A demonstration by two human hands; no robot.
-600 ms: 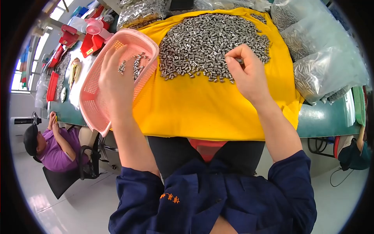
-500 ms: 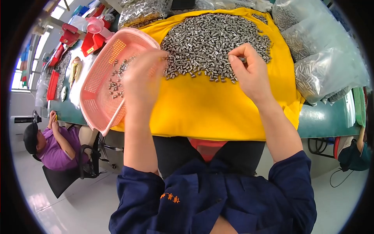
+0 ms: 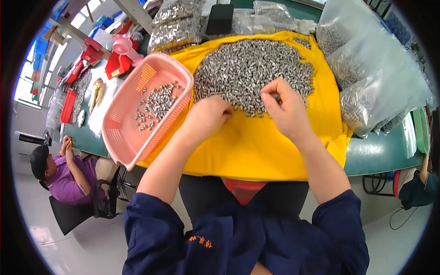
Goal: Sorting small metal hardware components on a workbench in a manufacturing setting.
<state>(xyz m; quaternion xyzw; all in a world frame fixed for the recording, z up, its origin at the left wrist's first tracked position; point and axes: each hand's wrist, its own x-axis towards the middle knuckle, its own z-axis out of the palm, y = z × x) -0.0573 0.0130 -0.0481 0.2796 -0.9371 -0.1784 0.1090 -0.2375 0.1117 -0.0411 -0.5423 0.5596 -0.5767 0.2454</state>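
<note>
Matt, lightly creased fabric throughout the yellow cloth (image 3: pixel 243 156); on it, smooth, shiny metal for the small cylinders (image 3: pixel 256 59); by its left edge, smooth, perforated pink plastic for the basket (image 3: pixel 123 137); right of the cloth, clear, crinkled, glossy plastic film for the bags (image 3: pixel 360 101); beneath the cloth, a smooth green sheen on the tabletop (image 3: pixel 371 158); on its near side, matt navy fabric for the sleeves (image 3: pixel 339 229).
</note>
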